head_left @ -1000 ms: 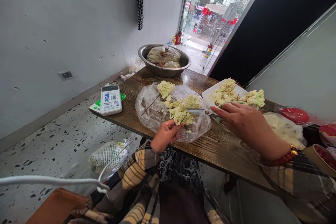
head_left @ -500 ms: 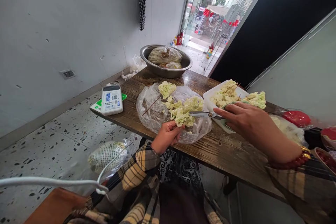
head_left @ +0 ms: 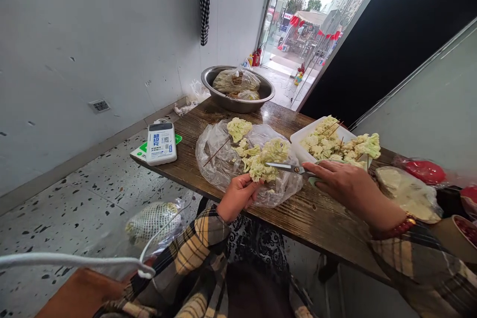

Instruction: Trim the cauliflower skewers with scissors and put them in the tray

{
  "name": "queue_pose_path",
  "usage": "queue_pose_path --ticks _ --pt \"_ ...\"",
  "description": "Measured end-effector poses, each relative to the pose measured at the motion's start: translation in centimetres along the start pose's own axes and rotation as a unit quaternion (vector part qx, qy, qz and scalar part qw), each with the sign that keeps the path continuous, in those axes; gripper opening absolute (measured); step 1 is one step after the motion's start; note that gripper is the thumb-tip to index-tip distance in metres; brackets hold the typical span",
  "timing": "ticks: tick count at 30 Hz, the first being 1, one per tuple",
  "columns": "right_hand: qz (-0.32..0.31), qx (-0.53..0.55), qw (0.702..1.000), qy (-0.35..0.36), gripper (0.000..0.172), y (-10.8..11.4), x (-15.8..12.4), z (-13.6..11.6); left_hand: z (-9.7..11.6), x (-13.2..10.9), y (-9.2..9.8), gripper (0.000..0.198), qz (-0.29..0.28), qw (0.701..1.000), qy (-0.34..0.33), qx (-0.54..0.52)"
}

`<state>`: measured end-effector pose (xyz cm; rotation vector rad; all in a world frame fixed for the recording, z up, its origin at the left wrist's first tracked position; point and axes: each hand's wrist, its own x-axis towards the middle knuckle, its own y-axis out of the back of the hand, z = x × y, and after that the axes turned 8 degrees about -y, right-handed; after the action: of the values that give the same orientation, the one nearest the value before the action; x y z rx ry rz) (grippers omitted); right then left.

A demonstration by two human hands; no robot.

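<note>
Writing: a white box (head_left: 161, 143) lies well left of the left-hand grip. Blue characters are printed on top, too small to be read. A green card (head_left: 138, 149) is tucked under it at the table corner.
Left hand (head_left: 238, 196): closed on the stem end of a cauliflower piece (head_left: 263, 165), just past the near table edge.
Right hand (head_left: 343, 183): wrapped round the handles of scissors (head_left: 286, 167). The blades are pointed left at the held piece, tips touching it, and are seen nearly together.
Cauliflower piece: held between the two grips, over a plastic sheet (head_left: 216, 166).
Edges: the near edge of the table (head_left: 316, 216) runs under the left wrist. Bare wood is left below the right hand. The sheet overhangs nothing.
Sheet contents: loose florets (head_left: 237, 128) lie beyond the left grip, with a thin skewer (head_left: 216, 152) to its left.
Tray (head_left: 298, 135): white, just beyond the right-hand grip, filled with skewered florets (head_left: 328, 140).
Bowl (head_left: 238, 104): steel, at the far table end, well beyond both grips. Filled plastic bags (head_left: 235, 79) are held in it.
Right of right grip: a clear bag (head_left: 406, 191) of pale contents.
</note>
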<state>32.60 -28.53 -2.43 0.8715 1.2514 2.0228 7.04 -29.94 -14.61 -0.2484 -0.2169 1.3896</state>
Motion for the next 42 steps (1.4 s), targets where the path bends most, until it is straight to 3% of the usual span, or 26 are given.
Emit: queue_pose_path --ticks 8,14,21,32,42 --pt "-0.013 0.067 0.994 -0.09 0.041 -0.7 -0.8 -0.1 -0.2 0.2 0.0 0.039 0.01 1.0 -0.003 -0.009" --pt "-0.051 0.014 0.996 -0.073 0.038 1.5 0.1 -1.1 -0.2 0.1 -0.3 0.038 0.021 1.0 -0.01 0.015" --pt "-0.043 -0.053 0.996 -0.051 0.037 3.1 1.0 -2.1 -0.3 0.0 -0.6 0.035 0.024 0.999 -0.019 0.044" --pt "-0.056 -0.082 0.994 -0.045 0.036 3.7 1.3 -2.4 -0.7 0.1 -0.6 0.038 0.025 0.994 -0.051 0.096" --pt "-0.109 -0.094 0.989 -0.04 0.03 4.2 1.7 -2.7 -1.4 0.2 -0.6 0.038 0.026 0.985 -0.084 0.149"
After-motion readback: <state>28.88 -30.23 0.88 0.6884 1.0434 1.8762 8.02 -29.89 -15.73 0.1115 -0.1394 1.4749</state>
